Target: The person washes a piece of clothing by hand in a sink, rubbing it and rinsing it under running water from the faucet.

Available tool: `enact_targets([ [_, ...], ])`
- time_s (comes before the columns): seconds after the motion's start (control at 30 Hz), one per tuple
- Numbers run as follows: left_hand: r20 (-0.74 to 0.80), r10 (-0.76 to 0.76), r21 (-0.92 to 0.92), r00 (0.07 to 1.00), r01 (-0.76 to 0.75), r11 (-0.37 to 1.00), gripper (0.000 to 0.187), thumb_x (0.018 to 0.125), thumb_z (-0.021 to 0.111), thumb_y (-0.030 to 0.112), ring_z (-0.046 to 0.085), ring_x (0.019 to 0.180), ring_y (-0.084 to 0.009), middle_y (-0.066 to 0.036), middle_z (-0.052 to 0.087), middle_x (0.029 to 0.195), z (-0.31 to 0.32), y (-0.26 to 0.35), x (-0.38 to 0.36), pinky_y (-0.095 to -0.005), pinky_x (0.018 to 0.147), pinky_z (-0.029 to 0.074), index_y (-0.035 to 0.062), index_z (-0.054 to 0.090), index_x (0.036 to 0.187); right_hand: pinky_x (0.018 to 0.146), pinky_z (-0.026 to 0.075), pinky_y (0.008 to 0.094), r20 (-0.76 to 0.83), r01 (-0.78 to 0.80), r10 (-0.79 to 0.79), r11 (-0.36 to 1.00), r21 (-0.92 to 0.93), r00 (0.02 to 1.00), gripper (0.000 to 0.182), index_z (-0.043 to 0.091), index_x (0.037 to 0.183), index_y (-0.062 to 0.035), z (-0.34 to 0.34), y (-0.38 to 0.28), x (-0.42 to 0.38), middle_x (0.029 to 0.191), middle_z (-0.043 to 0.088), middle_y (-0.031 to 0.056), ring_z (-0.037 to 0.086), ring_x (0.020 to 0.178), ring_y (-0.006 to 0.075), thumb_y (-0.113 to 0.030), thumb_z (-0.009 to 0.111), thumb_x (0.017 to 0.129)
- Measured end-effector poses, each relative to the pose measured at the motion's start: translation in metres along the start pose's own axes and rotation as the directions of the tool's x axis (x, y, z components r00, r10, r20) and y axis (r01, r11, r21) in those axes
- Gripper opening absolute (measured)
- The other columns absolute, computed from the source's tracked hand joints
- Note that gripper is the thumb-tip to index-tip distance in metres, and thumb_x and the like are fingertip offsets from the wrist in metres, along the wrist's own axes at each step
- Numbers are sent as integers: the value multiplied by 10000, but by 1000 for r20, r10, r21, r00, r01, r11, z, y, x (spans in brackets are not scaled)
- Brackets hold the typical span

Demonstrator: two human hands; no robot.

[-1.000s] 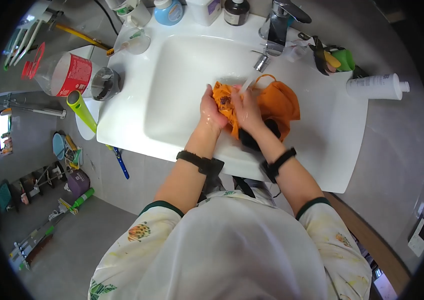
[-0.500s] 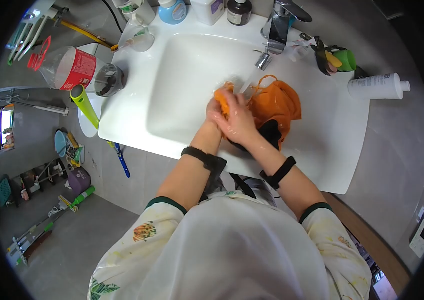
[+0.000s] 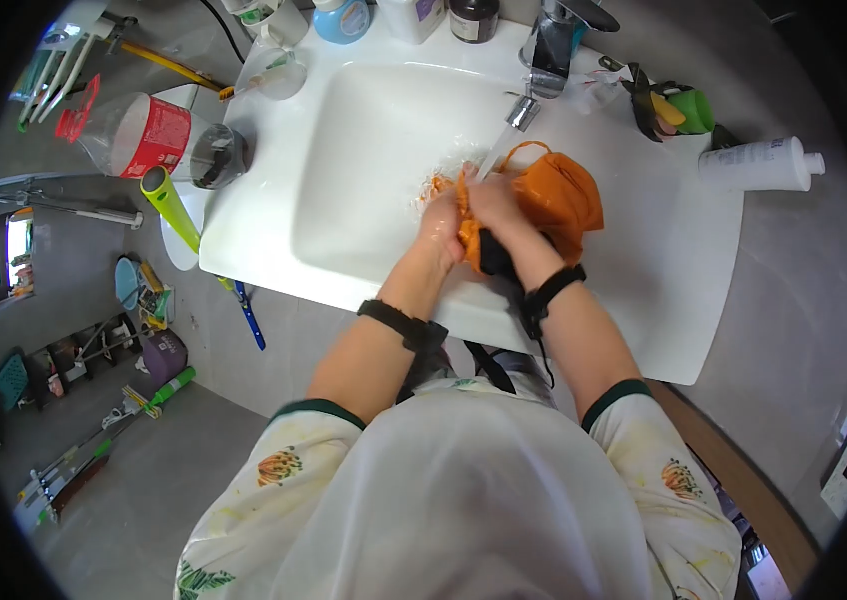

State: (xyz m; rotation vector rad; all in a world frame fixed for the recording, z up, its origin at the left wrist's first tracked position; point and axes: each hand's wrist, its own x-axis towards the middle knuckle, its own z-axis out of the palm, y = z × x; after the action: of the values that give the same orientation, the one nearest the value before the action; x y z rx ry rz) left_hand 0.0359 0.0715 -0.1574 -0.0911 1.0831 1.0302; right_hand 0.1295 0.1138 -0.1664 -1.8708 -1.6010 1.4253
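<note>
A wet orange cloth (image 3: 564, 200) with a black section and a thin orange cord lies bunched over the right side of the white sink basin (image 3: 344, 170). My left hand (image 3: 442, 222) is closed around one end of it, under the running water. Close beside it, my right hand (image 3: 494, 200) grips the cloth too, its fingers partly blurred and turned away from view. Water runs from the chrome faucet (image 3: 552, 55) through its angled nozzle (image 3: 522, 112) onto the cloth and splashes into the basin.
Left of the basin are a large plastic bottle (image 3: 159, 138) with a red label and a green handle (image 3: 169, 205). A clear cup (image 3: 279, 75), a blue bottle (image 3: 344, 22) and a dark jar (image 3: 474, 20) line the back. A white bottle (image 3: 759, 165) lies at the right edge.
My hands have shifted from being pressed together over a wad of the cloth to gripping it side by side. My right hand has moved slightly right and up; more water now splashes.
</note>
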Motion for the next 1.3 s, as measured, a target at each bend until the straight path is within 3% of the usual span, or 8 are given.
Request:
enact_targets([
  [0.27, 90, 51, -178, 995, -34, 983, 354, 990, 331, 272, 606, 948, -267, -143, 612, 1083, -6, 21, -3, -404, 871, 496, 27, 537, 1141, 943, 411, 444, -117, 336, -389, 886, -320, 914, 543, 449, 1261, -4, 13, -40, -70, 1201, 529, 279, 526, 1098, 419, -440, 418, 938],
  [0.33, 7, -17, -47, 1000, 17, 999, 359, 988, 360, 282, 603, 939, -278, -145, 611, 1073, 8, 15, -16, -412, 885, 486, 9, 536, 1142, 913, 431, 481, -20, 5, -10, 979, -206, 1000, 431, 516, 1205, -59, -9, -20, -27, 1126, 576, 256, 543, 1044, 436, -381, 377, 953],
  [0.37, -26, 34, -36, 999, -35, 999, 362, 981, 395, 293, 606, 930, -276, -134, 614, 1057, 19, 21, -31, -395, 883, 488, 4, 533, 1148, 857, 445, 496, 39, 418, -483, 712, -564, 875, 428, 563, 1151, -83, -7, 38, 8, 1103, 594, 241, 551, 1001, 454, -379, 312, 971],
  [0.6, -24, 335, 271, 942, -317, 909, 577, 891, 559, 455, 557, 1064, -271, -161, 576, 1112, -18, 108, -43, -405, 926, 452, 2, 475, 1238, 656, 459, 302, -65, 297, -294, 884, 361, 954, 440, 603, 882, 45, -61, -5, -13, 670, 597, 111, 578, 670, 148, -358, 449, 968],
  [0.7, 455, 719, 883, 526, -367, -291, 1001, 652, 756, 547, 376, 1297, -265, -171, 441, 1342, -24, 102, -46, -433, 1077, 273, 52, 312, 1401, 658, 439, 268, -5, 332, -336, 929, 163, 942, 401, 601, 828, 37, -59, -13, -21, 677, 577, 48, 518, 670, 107, -328, 500, 960],
  [0.8, 780, 249, 602, 574, -582, -547, 1040, 595, 776, 540, 424, 1243, -307, -174, 470, 1311, 7, 83, -63, -461, 1082, 260, 73, 317, 1403, 692, 441, 261, 137, 309, -375, 883, 353, 917, 263, 578, 967, 13, -57, -27, -27, 845, 614, 50, 536, 754, 106, -248, 569, 933],
  [1.1, 552, 134, 731, 823, -555, 397, 412, 723, 502, -86, 638, 882, -164, -83, 641, 1014, 34, 105, -84, -277, 760, 513, -32, 546, 1129, 1124, 202, 411, 173, 506, -475, 813, -288, 863, 1134, 381, 1337, 26, -66, 10, -57, 1361, 400, 271, 195, 1389, 374, -604, 803, 493],
  [1.3, 400, 327, 254, 856, -446, 858, 361, 813, 479, -8, 627, 917, -207, -118, 614, 1066, 23, 108, -91, -318, 822, 517, -49, 496, 1172, 894, 449, 326, 179, 218, -250, 959, 181, 951, 725, 585, 1120, 35, -116, -14, -73, 1049, 615, 186, 590, 979, 282, -410, 818, 598],
])
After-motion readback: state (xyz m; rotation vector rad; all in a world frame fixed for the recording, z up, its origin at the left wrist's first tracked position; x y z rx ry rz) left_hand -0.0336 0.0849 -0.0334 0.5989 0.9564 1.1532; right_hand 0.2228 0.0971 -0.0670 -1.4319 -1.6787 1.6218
